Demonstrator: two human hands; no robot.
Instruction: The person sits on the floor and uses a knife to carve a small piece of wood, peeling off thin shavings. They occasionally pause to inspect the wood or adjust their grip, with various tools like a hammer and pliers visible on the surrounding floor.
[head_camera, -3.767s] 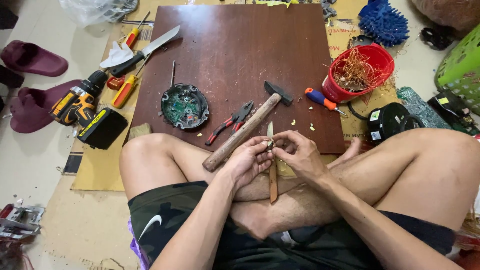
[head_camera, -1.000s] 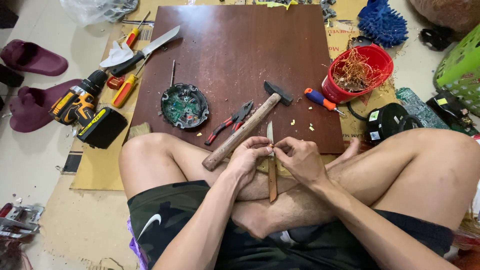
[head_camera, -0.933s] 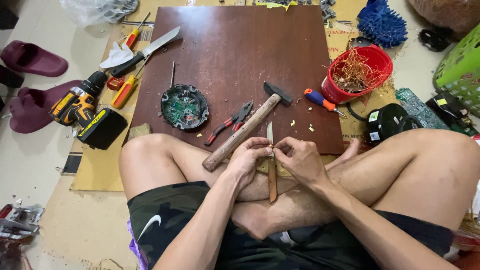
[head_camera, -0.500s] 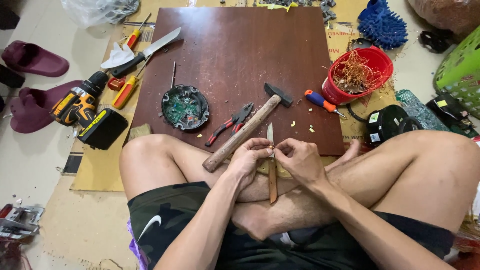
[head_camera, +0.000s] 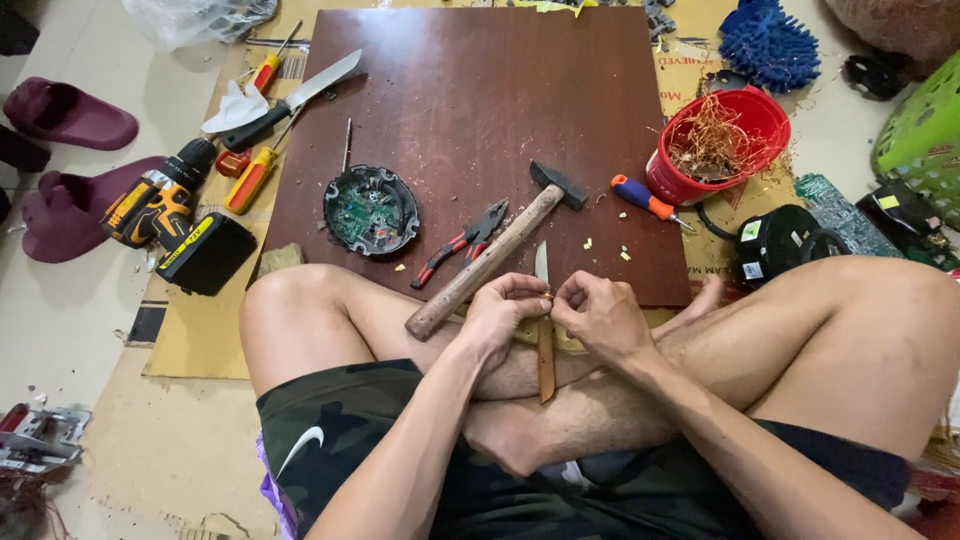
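Wooden-handled, the knife (head_camera: 545, 340) lies along the crossed legs, blade tip pointing toward the board (head_camera: 480, 110), between the two hands. Left hand (head_camera: 497, 318) and right hand (head_camera: 600, 315) meet just above its handle, fingertips pinched together on something too small to make out, close against the blade; whether either hand also grips the knife I cannot tell.

Just past the left hand, a hammer (head_camera: 495, 255) rests with its handle end on the left knee and its head on the board. Beside it lie red-handled pliers (head_camera: 462, 243), and further left a round black housing (head_camera: 371, 209) with a green circuit board inside. A small screwdriver (head_camera: 645, 199) with a blue and orange handle lies to the right, near a red bowl (head_camera: 740, 115) full of copper wire.

Off the board's left edge sit a yellow and black drill (head_camera: 165, 205), an orange screwdriver (head_camera: 248, 178) and a large knife (head_camera: 290, 100). A blue brush (head_camera: 768, 45) lies at the far right.
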